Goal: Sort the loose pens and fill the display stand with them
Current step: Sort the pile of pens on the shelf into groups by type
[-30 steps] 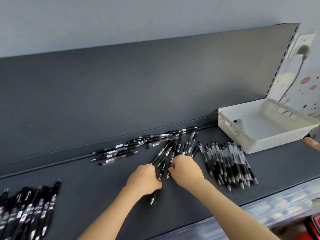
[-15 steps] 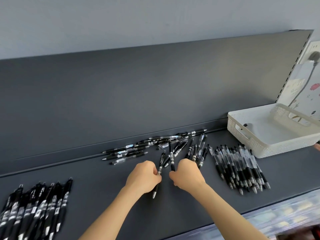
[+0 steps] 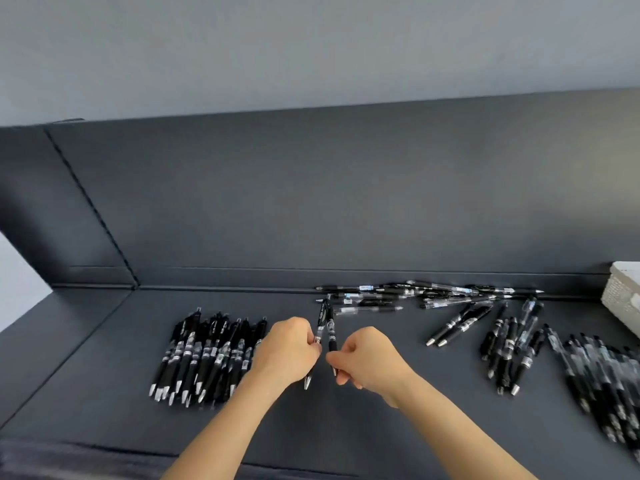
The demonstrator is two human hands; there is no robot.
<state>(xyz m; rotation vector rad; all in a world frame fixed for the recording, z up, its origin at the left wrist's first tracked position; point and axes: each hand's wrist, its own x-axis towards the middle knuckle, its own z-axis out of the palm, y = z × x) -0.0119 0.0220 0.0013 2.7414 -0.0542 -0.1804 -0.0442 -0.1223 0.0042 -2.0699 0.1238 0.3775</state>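
Head view: just right of the sorted pile of black, silver-tipped pens on the dark shelf, the left hand curls round one black pen and the right hand pinches a second pen, both steeply tilted, clear-banded and almost touching. Farther right of the pile lie loose clusters. Beyond them, crosswise pens line the back ledge, and a white basket sits farthest right.

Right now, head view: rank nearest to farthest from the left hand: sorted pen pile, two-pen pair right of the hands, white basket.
1. Sorted pen pile, directly left of the left hand.
2. Two-pen pair, on the right, beyond the right hand.
3. White basket, far right edge.
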